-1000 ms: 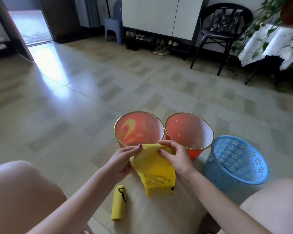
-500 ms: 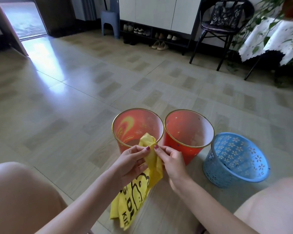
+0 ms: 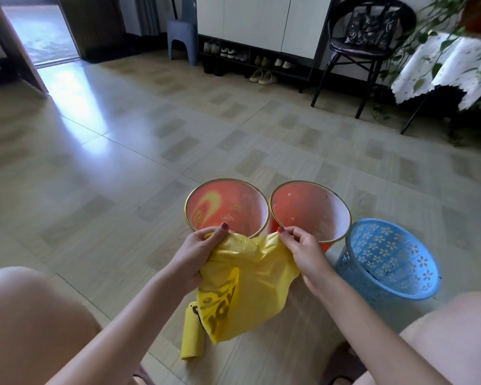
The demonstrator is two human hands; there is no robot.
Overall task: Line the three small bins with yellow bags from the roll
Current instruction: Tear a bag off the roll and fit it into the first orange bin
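The left hand [image 3: 199, 252] and right hand [image 3: 303, 250] are held apart, each pinching the top edge of one yellow bag [image 3: 247, 276] stretched between them; it hangs down below them. Just beyond the hands stand two orange bins [image 3: 227, 207], touching. The blue bin [image 3: 388, 259] sits right of the right hand. The roll [image 3: 192, 337] lies on the floor [image 3: 109, 190] beneath the left wrist.

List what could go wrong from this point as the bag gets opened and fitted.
1. Both hands, left hand and right hand, pinch the thin yellow plastic bag at its top edge; pulling hard might tear it.
2. The two orange gold-rimmed bins stand touching, so a bag folded over one rim could snag the other.
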